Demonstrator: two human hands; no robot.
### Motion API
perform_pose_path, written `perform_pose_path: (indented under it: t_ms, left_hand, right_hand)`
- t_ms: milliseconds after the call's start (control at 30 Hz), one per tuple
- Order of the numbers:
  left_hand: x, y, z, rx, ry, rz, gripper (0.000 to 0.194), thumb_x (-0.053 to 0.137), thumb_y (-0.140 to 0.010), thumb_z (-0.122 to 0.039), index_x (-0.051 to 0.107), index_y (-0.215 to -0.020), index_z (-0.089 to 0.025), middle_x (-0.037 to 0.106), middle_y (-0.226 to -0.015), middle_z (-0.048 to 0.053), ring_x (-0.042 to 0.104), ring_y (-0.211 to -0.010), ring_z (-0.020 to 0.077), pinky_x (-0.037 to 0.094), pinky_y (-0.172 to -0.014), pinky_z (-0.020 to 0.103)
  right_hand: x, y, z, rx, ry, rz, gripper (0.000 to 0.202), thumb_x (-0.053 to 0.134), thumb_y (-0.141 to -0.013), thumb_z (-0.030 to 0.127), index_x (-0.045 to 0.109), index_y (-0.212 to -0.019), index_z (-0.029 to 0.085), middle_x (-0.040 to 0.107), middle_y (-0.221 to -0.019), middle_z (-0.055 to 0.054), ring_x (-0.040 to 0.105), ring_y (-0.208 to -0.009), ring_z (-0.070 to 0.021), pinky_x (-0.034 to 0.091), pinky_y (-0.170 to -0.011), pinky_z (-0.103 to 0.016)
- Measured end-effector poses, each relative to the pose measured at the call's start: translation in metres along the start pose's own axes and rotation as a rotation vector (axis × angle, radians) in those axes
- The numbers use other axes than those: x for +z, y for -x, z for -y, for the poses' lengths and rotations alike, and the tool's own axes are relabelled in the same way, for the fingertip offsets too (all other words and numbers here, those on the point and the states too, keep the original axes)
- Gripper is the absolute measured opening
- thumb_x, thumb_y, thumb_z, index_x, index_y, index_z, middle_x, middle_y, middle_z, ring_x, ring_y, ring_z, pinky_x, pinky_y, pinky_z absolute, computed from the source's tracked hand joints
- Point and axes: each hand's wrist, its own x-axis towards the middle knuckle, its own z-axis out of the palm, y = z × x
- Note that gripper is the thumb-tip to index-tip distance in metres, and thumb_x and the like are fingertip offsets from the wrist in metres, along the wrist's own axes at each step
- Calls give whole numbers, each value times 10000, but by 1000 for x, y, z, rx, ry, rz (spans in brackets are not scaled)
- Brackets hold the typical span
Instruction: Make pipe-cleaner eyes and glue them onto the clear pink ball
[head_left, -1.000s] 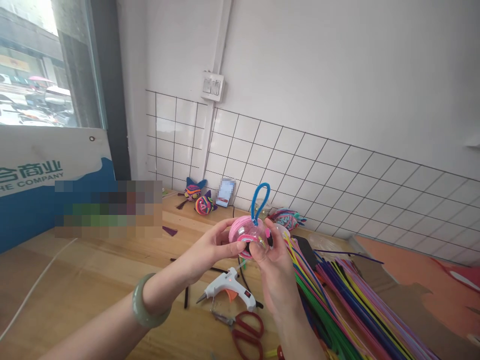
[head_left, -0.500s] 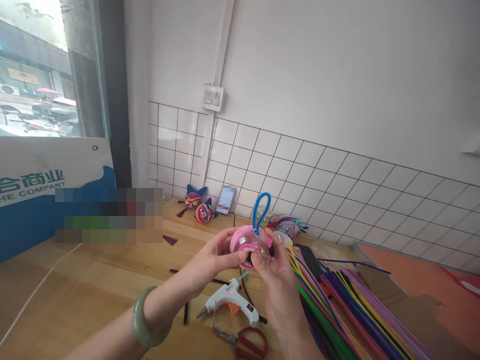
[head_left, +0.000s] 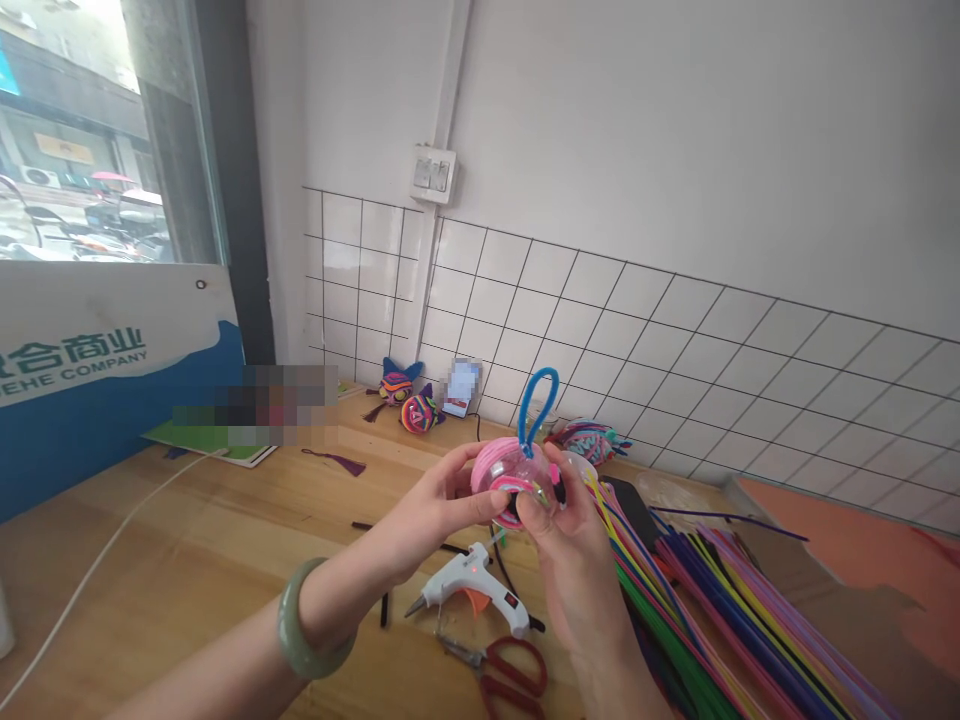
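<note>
A clear round ball (head_left: 510, 465), partly wrapped in pink pipe cleaner, is held between my two hands above the table. A blue pipe-cleaner loop (head_left: 538, 408) stands up from its top. My left hand (head_left: 454, 495) grips the ball's left side, thumb on a pink-edged piece with a dark centre at the front. My right hand (head_left: 566, 525) closes on the right side, its thumb on the same front piece. Below the hands lie a white glue gun (head_left: 476, 583) with a small red light and red-handled scissors (head_left: 510, 672).
Bundles of coloured pipe cleaners (head_left: 720, 600) lie at the right. Two striped ornaments (head_left: 421, 410), a phone (head_left: 461, 387) and another woven piece (head_left: 589, 441) are along the wall. A purple tassel (head_left: 341, 461) and black pipe-cleaner pieces lie on the wooden table (head_left: 247, 540).
The view has shifted slightly, so everything appears a little displaced. Both hands keep their hold on the ball, with little change in its pose.
</note>
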Motion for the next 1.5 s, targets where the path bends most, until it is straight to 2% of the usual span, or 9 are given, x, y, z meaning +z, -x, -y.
perform_pose_path:
  t_ms: [433,733,900,1500]
  left_hand:
    - [1,-1,2,-3,41,-6,515,651,-763,-299,486,-1244,-217,544,-1248,106,513,-1111,267,406,-913,389]
    - [1,-1,2,3,75,10,508,636,-780,-281,473,-1256,-212,532,-1262,108,503,-1125,265,401,-918,381]
    - [2,0,2,-9,53,-13,516,637,-778,-290,469,-1259,-213,532,-1252,106,506,-1115,268,411,-913,391]
    - [6,2,1,-23,-23,-41,474,601,-803,-323,468,-1247,-223,534,-1224,90,485,-1127,270,422,-890,377]
  right_hand:
    - [-3,-1,1,9,27,30,579,771,-606,351,514,-1120,286,617,-1136,-36,602,-985,-223,500,-820,-392]
    - [-6,-2,1,18,33,31,603,777,-609,325,508,-1146,278,585,-1197,-43,578,-1045,-220,488,-865,-390]
    - [-6,-3,1,6,42,21,621,777,-603,335,510,-1159,260,596,-1175,-62,588,-1031,-246,501,-843,-419]
    - [-4,-2,3,12,-7,9,620,789,-586,300,515,-1141,260,619,-1143,-51,599,-1014,-232,484,-870,-422]
